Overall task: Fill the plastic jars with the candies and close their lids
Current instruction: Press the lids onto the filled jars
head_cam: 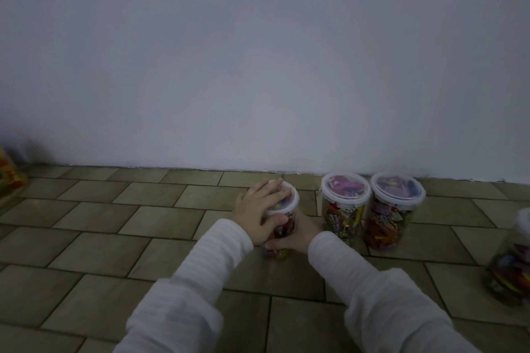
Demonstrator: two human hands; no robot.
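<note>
Floor (172, 218): brown tiles, pale wall behind.
Jar (282, 226): candy-filled, lidded, on floor left of two lidded jars (370, 209).
Left hand (262, 209): flat over lid.
Right hand (298, 235): gripping jar side.

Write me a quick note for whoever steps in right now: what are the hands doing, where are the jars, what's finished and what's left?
Left hand: presses flat on the white lid of the clear plastic jar of colourful candies on the tiled floor.
Right hand: grips that jar's side, low down.
Done: two more candy-filled jars with lids on, the middle jar and the jar beside it, stand by the wall.
Another jar at the right edge is blurred; its lid state is unclear.
Left: make sure the held jar's lid is shut, then check the edge jar.
</note>
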